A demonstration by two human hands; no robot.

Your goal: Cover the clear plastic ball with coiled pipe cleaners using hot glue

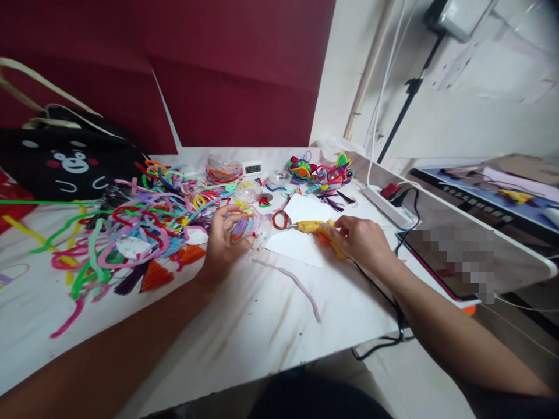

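Note:
My left hand (225,238) is closed around a clear plastic ball (261,230) with coloured pipe cleaners wound on it. In my right hand (360,235) is a yellow hot glue gun (317,227), its nozzle pointing left toward the ball. A brown-red pipe cleaner loop (280,219) stands beside the nozzle; whether they touch I cannot tell. Beneath the glue gun lies white paper (290,247). One pale mauve pipe cleaner (299,282) rests on the table in front of my hands.
Many pipe cleaners (105,244) and tassels (159,276) are heaped at left, before a black bag (65,166). Decorated pipe-cleaner figures (329,174) and a small digital clock (252,169) stand at the back. A power strip (391,206) and a tablet (445,265) lie at right.

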